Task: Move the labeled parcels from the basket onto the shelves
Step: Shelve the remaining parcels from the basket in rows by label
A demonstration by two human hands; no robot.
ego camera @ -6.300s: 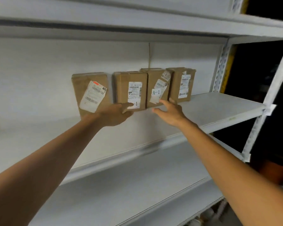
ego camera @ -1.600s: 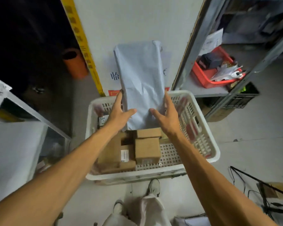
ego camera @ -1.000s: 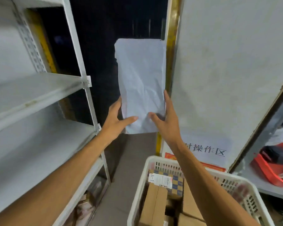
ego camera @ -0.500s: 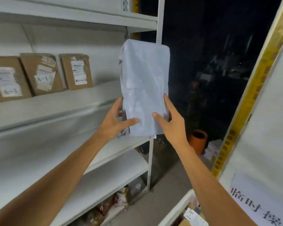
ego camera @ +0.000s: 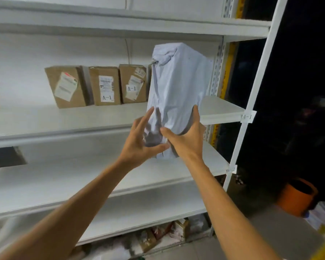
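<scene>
I hold a tall grey-white poly-bag parcel [ego camera: 176,91] upright with both hands in front of the right part of the shelf [ego camera: 219,111] tagged A-1 [ego camera: 247,116]. My left hand [ego camera: 143,139] grips its lower left, fingers spread along the side and thumb under the front. My right hand [ego camera: 186,136] grips the lower right edge. Three cardboard boxes [ego camera: 105,89] with labels stand in a row on the same shelf, left of the parcel. The basket is out of view.
Another white shelf board [ego camera: 64,175] runs below, and one more under it. The upright post [ego camera: 251,102] bounds the rack on the right. An orange pot [ego camera: 296,197] stands on the floor to the right. Bagged items [ego camera: 158,233] lie under the lowest board.
I have turned from the basket to the rack with the parcel in both hands. It now sits higher and closer to the A-1 shelf, covering the rightmost box.
</scene>
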